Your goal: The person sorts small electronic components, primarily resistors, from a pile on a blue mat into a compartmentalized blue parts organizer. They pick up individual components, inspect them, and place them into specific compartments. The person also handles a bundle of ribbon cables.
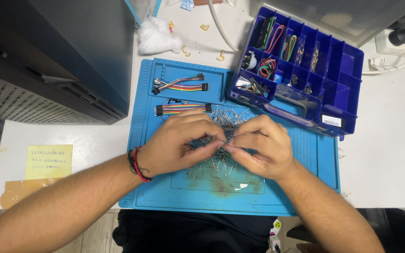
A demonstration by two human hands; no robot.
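A tangled pile of small thin-legged wire components (225,122) lies in the middle of a blue work mat (305,159). My left hand (176,143) and my right hand (263,145) meet above the pile, thumbs and forefingers pinched together on a small piece from it. The piece itself is too small to make out. A red and black cord bracelet circles my left wrist. Part of the pile is hidden under my hands.
Two bundles of rainbow jumper wires (180,85) lie on the mat's far left. A blue compartment box (348,70) with wires and small parts stands at the back right. A dark machine case (57,51) fills the left. A yellow sticky note (48,161) and white fluff (158,36) lie nearby.
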